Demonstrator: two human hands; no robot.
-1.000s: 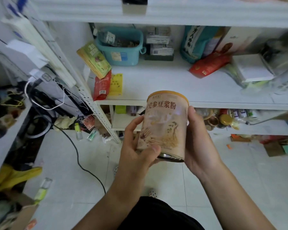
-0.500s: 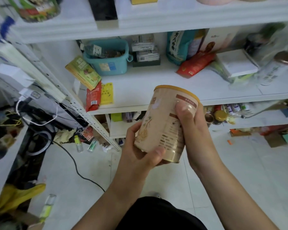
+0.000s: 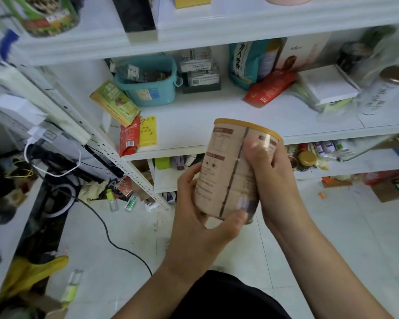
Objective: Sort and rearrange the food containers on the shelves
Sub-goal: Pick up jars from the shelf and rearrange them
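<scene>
A tan cylindrical can point(image 3: 226, 171) with an orange lid is held in front of the white shelves point(image 3: 217, 132), tilted a little to the right. Its printed back label with a dark seam faces me. My left hand point(image 3: 200, 217) grips its lower left side, thumb across the bottom edge. My right hand point(image 3: 270, 180) grips the right side, fingers curled over the upper label. On the middle shelf stand a teal bin point(image 3: 152, 90), a teal pouch point(image 3: 244, 63), a red pouch point(image 3: 267, 88) and a white bottle point(image 3: 380, 93).
Red and yellow packets point(image 3: 138, 134) and a green packet point(image 3: 115, 104) sit at the shelf's left end. A jar point(image 3: 48, 14) and a black box point(image 3: 136, 14) stand on the top shelf. Lower shelves hold small jars point(image 3: 306, 160). A black cable point(image 3: 106, 229) and small bottles lie on the tiled floor.
The can has been turned in both hands, from its front picture to the back label with the seam. My view has risen, showing more of the top shelf.
</scene>
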